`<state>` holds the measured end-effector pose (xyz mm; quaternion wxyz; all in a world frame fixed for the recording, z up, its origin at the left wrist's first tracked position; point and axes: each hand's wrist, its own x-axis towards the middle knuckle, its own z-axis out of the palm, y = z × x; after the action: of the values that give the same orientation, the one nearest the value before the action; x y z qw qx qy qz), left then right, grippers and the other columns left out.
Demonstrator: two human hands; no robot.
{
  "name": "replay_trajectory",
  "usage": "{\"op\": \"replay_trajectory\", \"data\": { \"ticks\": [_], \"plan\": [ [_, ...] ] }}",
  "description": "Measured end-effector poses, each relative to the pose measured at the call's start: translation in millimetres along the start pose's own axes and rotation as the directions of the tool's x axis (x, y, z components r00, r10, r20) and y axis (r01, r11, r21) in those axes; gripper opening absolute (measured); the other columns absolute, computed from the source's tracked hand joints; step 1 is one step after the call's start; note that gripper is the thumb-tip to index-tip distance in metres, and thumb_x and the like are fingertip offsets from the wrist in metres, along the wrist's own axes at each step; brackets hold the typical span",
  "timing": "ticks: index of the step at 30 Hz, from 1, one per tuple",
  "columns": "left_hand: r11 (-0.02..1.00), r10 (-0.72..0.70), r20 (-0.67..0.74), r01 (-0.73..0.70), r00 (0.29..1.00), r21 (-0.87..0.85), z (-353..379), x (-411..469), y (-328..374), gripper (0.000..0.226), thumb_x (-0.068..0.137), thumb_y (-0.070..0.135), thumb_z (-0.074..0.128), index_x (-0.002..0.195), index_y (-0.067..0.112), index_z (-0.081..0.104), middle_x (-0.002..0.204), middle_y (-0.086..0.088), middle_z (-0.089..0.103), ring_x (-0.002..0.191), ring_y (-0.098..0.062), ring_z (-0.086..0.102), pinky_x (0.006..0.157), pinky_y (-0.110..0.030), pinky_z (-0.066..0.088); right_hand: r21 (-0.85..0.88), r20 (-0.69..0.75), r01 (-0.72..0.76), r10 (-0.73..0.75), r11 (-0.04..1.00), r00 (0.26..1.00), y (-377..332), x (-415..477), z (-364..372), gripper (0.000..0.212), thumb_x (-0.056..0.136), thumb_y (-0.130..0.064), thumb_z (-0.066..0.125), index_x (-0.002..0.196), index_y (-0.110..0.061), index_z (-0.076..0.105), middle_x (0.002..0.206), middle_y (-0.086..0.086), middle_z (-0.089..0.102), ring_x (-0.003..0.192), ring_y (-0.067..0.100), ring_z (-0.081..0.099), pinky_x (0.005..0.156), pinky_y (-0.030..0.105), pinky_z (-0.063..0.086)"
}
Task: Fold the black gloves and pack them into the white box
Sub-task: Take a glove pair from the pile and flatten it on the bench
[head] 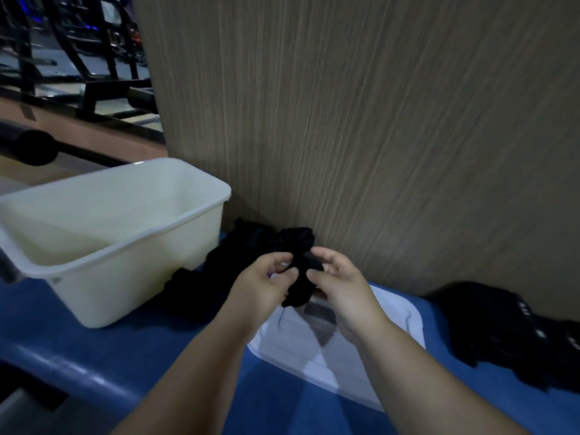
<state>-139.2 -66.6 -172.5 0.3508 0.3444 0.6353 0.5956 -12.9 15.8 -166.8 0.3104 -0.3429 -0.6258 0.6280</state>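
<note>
Black glove (299, 285) hangs downward (left hand (260, 291), right hand (343, 291) pinching).

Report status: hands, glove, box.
Left hand and right hand both pinching one black glove, above white lid. White box at left, no gloves visible inside. Path to box unobstructed.

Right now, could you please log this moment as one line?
step: folding | left hand: pinches black glove | right hand: same glove | white box: no glove seen inside | glove pile: beside box

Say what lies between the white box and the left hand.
A loose heap of black gloves on the blue top, shown in the head view.
</note>
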Motion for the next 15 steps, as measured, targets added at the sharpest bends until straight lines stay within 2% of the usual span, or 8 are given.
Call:
{"op": "replay_trajectory", "data": {
  "ticks": [2,4,7,9,10,12,14,15],
  "plan": [
    [0.99,-0.066,0.138,0.082,0.988,-0.114,15.0,-9.4,3.9,0.026,0.095,0.021,0.058,0.119,0.027,0.06,0.089,0.002,0.062,0.073,-0.01,0.059,0.07,-0.024,0.05,0.027,-0.027,0.01,-0.009,1.0,1.0,0.4,-18.3,-23.1,0.035,0.091,0.008,0.052,0.119,-0.014,0.056,0.079,-0.012,0.073,0.077,-0.002,0.068,0.066,0.014,0.051],
    [0.983,-0.092,0.272,0.13,0.958,-0.126,32.6,-19.6,5.5,0.025,0.098,0.02,0.052,0.121,0.023,0.061,0.085,-0.001,0.063,0.072,-0.01,0.06,0.069,-0.024,0.051,0.06,-0.059,0.008,-0.004,0.998,0.998,1.7,-39.6,-47.4,0.038,0.089,0.01,0.051,0.12,-0.012,0.056,0.085,0.0,0.071,0.077,0.009,0.068,0.068,0.022,0.052],
    [0.997,-0.067,0.39,0.078,0.918,-0.011,65.7,-37.9,3.6,0.022,0.097,0.017,0.052,0.114,0.025,0.065,0.085,0.003,0.065,0.069,-0.007,0.059,0.069,-0.023,0.05,0.087,-0.091,0.03,-0.023,0.996,0.996,7.4,-77.5,-86.2,0.039,0.078,0.002,0.058,0.113,-0.016,0.061,0.083,0.01,0.063,0.075,0.018,0.062,0.073,0.03,0.049],
    [0.997,-0.026,0.41,-0.009,0.912,0.083,89.3,-51.7,1.8,0.018,0.092,0.017,0.06,0.104,0.029,0.065,0.091,0.005,0.062,0.075,-0.006,0.061,0.077,-0.024,0.05,0.069,-0.099,0.05,-0.043,0.996,0.994,12.8,-104.2,-110.7,0.043,0.07,-0.002,0.057,0.11,-0.016,0.063,0.086,0.013,0.059,0.081,0.023,0.057,0.081,0.037,0.045],
    [0.992,-0.004,0.431,-0.052,0.903,0.119,101.6,-58.6,0.2,0.018,0.089,0.016,0.064,0.101,0.029,0.064,0.095,0.007,0.062,0.081,-0.004,0.062,0.081,-0.021,0.049,0.058,-0.1,0.062,-0.056,0.996,0.993,15.8,-117.6,-121.9,0.044,0.069,0.0,0.056,0.11,-0.014,0.063,0.086,0.012,0.059,0.083,0.024,0.055,0.082,0.037,0.045],
    [0.987,0.006,0.491,-0.085,0.871,0.139,124.3,-72.5,-3.8,0.026,0.085,0.014,0.068,0.102,0.031,0.058,0.108,0.007,0.062,0.093,-0.004,0.064,0.087,-0.02,0.05,0.001,-0.107,0.085,-0.084,0.996,0.991,21.3,-141.8,-141.2,0.044,0.067,0.003,0.056,0.109,-0.012,0.061,0.08,0.001,0.062,0.081,0.017,0.057,0.08,0.031,0.047],
    [0.996,-0.013,0.552,-0.037,0.833,0.08,145.4,-84.8,-9.0,0.039,0.082,0.014,0.07,0.109,0.033,0.05,0.119,0.005,0.059,0.099,-0.014,0.064,0.093,-0.031,0.051,-0.072,-0.121,0.108,-0.116,0.992,0.986,25.1,-162.9,-158.6,0.042,0.068,0.005,0.057,0.106,-0.012,0.06,0.078,-0.008,0.064,0.078,0.008,0.058,0.074,0.022,0.049],
    [0.999,-0.029,0.577,0.003,0.816,0.046,154.3,-91.1,-9.5,0.045,0.081,0.013,0.071,0.113,0.032,0.045,0.12,0.003,0.059,0.099,-0.016,0.063,0.091,-0.033,0.051,-0.102,-0.133,0.113,-0.127,0.988,0.983,27.0,-171.4,-166.8,0.041,0.069,0.008,0.059,0.105,-0.011,0.06,0.077,-0.01,0.065,0.077,0.005,0.058,0.071,0.019,0.048]
  ]
}}
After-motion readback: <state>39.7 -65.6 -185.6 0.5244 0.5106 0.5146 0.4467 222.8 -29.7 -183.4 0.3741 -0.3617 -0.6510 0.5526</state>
